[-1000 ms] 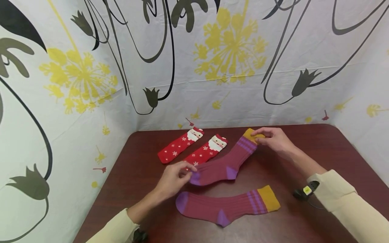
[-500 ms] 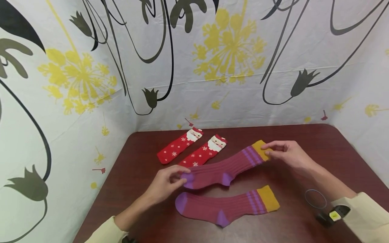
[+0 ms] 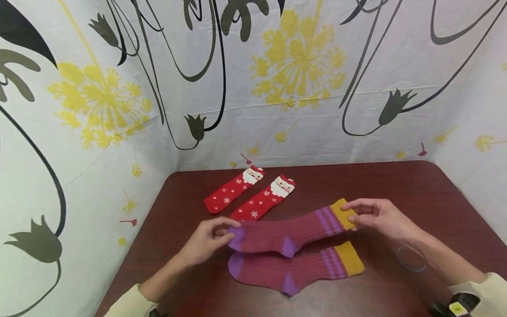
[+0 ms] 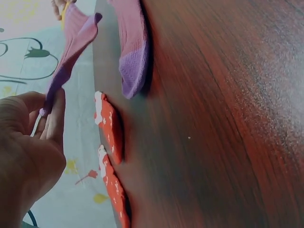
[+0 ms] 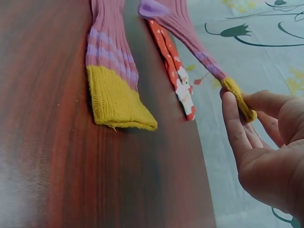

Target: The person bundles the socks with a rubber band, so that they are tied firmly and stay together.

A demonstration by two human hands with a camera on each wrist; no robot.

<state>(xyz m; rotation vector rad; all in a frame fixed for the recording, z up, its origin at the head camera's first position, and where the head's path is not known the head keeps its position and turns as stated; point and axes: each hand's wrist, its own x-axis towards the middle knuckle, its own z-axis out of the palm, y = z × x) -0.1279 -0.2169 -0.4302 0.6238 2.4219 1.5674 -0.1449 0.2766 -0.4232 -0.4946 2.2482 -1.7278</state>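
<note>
A mauve ribbed sock [image 3: 273, 235] with purple toe, heel and stripes is stretched between both hands, raised off the table as the wrist views show. My left hand [image 3: 203, 242] pinches its purple toe between thumb and fingers. The yellow cuff [image 5: 237, 97] is pinched by my right hand [image 3: 386, 218]. Just in front lies a matching sock [image 3: 309, 266], flat on the table with its toe to the left and its yellow cuff to the right. In the head view the held sock overlaps this one's upper edge.
Two red socks with Santa faces and snowflakes, a left one [image 3: 233, 189] and a right one [image 3: 263, 198], lie slanted toward the back of the dark wooden table [image 3: 416, 189]. A thin pale ring [image 3: 411, 259] shows by the right forearm. Patterned white cloth [image 3: 237, 88] rises behind.
Both hands have brought the held sock toward the front, closer to the matching one. It has swung from a steep slant to nearly level, and the left hand has shifted left.
</note>
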